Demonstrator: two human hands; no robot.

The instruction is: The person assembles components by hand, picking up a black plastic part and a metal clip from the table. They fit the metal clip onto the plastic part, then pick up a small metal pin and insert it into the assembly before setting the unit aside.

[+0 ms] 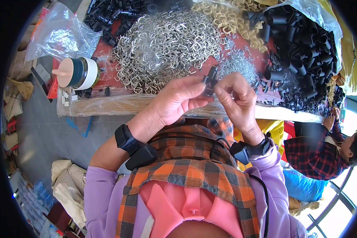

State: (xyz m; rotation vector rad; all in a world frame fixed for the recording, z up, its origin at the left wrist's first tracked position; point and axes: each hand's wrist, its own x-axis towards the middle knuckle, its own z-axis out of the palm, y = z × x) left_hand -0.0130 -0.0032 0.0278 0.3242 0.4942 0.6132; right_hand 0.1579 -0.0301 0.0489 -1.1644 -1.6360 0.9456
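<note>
Just over the table's near edge, my left hand (174, 97) pinches a small black plastic part (210, 81) between thumb and fingers. My right hand (238, 104) is right beside it, thumb and forefinger curled together near the part. Whatever those fingertips hold, if anything, is too small or hidden to make out. Behind my hands lies a large heap of shiny curved metal pieces (158, 51). Close beyond my right fingers is a smaller pile of tiny clear or silvery pieces (237, 65).
Black tube-like parts (305, 59) are piled at the right, tan clips (226, 18) and black fittings (115, 16) at the back. A lidded jar (76, 73) and a clear plastic bag (61, 33) are at the left. Another person (321, 154) works at the far right.
</note>
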